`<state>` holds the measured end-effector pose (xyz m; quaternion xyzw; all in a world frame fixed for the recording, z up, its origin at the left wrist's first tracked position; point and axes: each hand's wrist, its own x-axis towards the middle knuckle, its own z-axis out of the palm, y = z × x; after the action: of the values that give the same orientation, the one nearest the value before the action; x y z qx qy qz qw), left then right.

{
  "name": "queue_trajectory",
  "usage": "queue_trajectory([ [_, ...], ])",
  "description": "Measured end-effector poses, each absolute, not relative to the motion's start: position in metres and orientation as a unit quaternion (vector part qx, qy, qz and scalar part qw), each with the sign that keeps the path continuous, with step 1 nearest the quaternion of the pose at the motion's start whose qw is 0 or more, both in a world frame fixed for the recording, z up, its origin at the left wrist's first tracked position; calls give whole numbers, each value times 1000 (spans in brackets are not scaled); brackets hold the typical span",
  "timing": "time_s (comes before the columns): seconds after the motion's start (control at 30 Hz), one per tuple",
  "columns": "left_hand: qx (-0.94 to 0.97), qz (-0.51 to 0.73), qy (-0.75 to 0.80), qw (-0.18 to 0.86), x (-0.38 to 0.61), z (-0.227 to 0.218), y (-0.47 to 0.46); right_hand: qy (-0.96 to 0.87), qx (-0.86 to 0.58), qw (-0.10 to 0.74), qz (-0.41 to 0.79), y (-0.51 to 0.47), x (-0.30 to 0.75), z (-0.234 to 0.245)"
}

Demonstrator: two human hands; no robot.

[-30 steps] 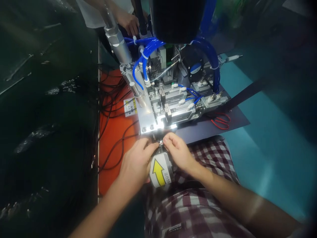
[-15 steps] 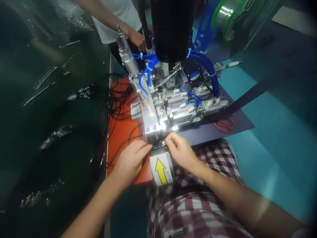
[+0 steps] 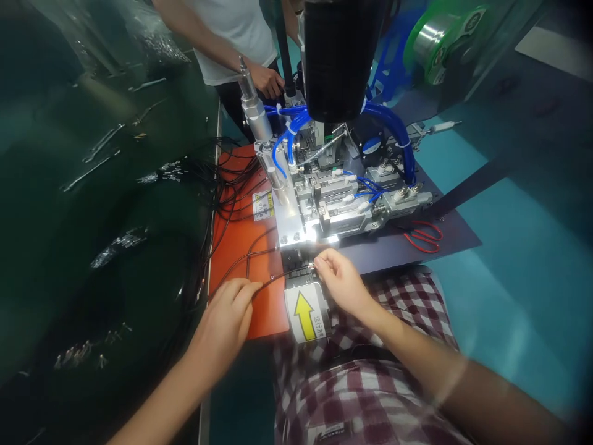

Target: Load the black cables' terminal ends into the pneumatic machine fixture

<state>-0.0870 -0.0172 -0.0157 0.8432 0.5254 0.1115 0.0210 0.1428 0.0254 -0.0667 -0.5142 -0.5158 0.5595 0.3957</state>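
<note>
My right hand [image 3: 343, 281] is closed in a pinch at the machine's front. Between its thumb and fingertips is a small shiny metal connector [image 3: 311, 266], mostly covered by the fingers. A thin black cable [image 3: 282, 274] runs left from the connector, over the dark slotted track [image 3: 299, 275], to my left hand [image 3: 231, 309]. That hand lies over the orange mat, its thumb and fingers together around the cable. Just below the track is a white plate [image 3: 303, 312] with a yellow arrow. The metal machine [image 3: 343, 228] stands directly beyond both hands.
Black cables [image 3: 227, 191] lie bundled on the orange mat [image 3: 269, 315]. Red-handled scissors [image 3: 424, 238] rest right of the machine. Small metal parts [image 3: 120, 244] are scattered on the dark green table at left. A co-worker's hand [image 3: 267, 81] is behind the machine; a wire spool [image 3: 433, 40] hangs upper right.
My left hand has drawn back to the left, away from the track, exposing a length of cable. My right hand stays at the connector. The whole view has shifted slightly.
</note>
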Motion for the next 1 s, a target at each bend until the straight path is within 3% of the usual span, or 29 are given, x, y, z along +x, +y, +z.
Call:
queue_trajectory([
  [0.17,892,55,416,-170,-96,-21,-7,-521,-512,399,555,25,143,-66],
  [0.27,875,43,435,-207,-90,-27,-13,-519,-512,400,555,24,143,-65],
  [0.63,831,84,542,-94,-87,-42,-32,-444,-549,393,589,12,169,-74],
  [1.0,825,161,542,-8,-99,-45,25,-410,-594,300,623,-47,210,-113],
])
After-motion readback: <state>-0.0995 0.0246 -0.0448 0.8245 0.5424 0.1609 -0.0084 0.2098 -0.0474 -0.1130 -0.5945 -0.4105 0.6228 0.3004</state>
